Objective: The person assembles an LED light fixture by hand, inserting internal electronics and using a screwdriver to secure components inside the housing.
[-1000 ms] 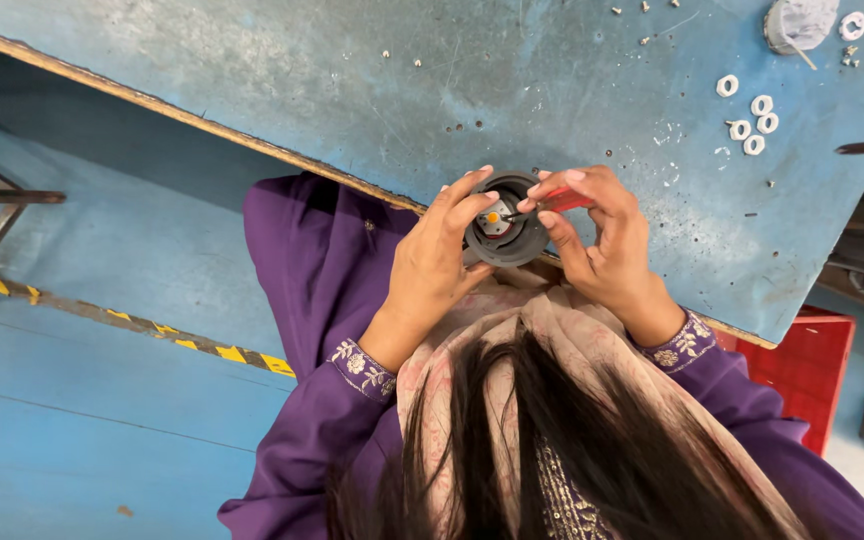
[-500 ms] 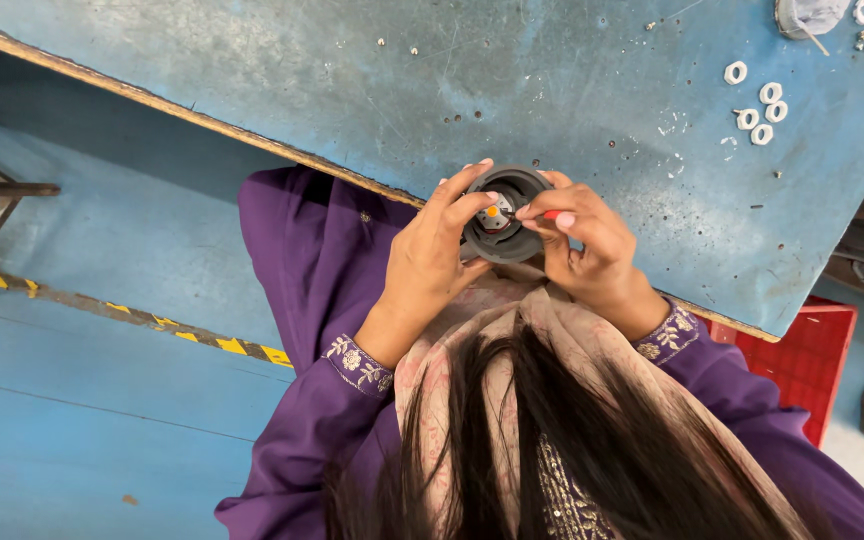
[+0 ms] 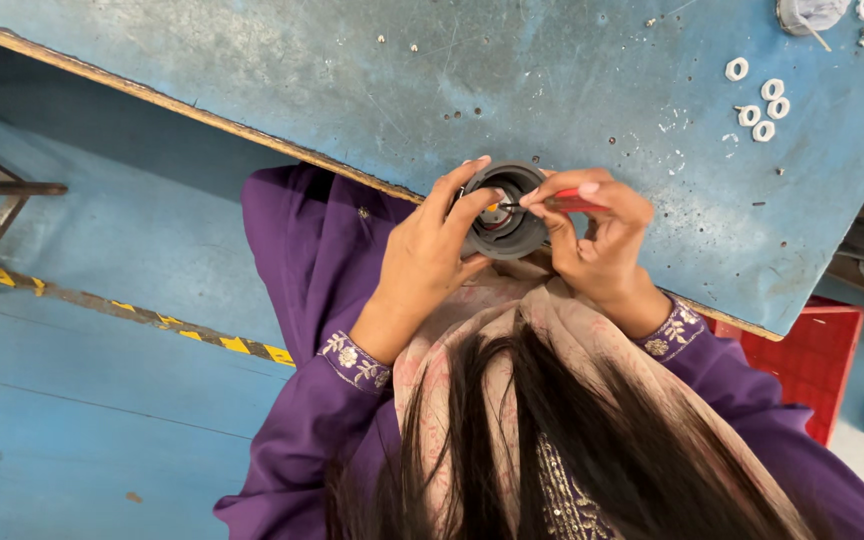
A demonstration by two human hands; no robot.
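Left grip (image 3: 427, 262) cradles black housing (image 3: 505, 212) (table-edge) (image 3: 252, 128).

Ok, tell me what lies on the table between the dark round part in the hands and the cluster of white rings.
In the head view, only bare scuffed blue table with pale specks lies between the dark round part and the white rings.

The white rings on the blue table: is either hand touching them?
No: the white rings lie apart, both hands on the round dark part.
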